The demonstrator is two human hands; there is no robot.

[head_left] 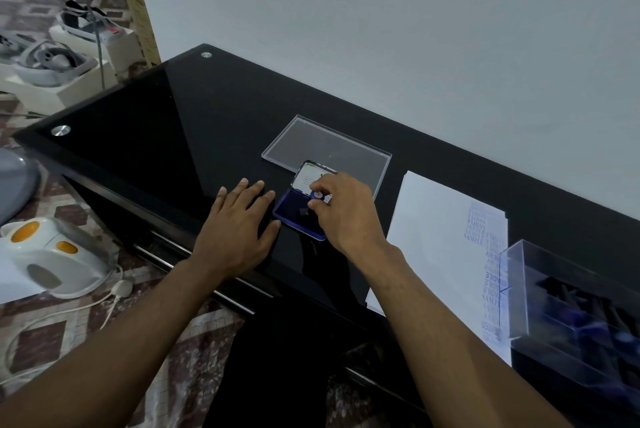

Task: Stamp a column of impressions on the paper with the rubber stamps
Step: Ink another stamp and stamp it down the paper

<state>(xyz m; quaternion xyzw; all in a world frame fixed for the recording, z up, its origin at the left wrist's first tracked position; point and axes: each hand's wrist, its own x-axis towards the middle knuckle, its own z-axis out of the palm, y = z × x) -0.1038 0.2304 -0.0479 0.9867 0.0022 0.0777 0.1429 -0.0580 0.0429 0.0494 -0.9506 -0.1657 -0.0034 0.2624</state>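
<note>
Head view shows the left hand (235, 230) lying flat on the black glass table (145, 136), fingers straight and spread, its fingertips just beside the left edge of the blue ink pad (298, 216). Just right of it, the right hand (346, 213) pinches a small rubber stamp (317, 195) by its blue knob, holding it down on the pad. To the right of that hand lies the paper (433, 237), bearing a column of blue impressions along its right side. Right of the paper stands a clear box (571, 310) of stamps. Beyond the fingers lies a clear lid (329, 147).
</note>
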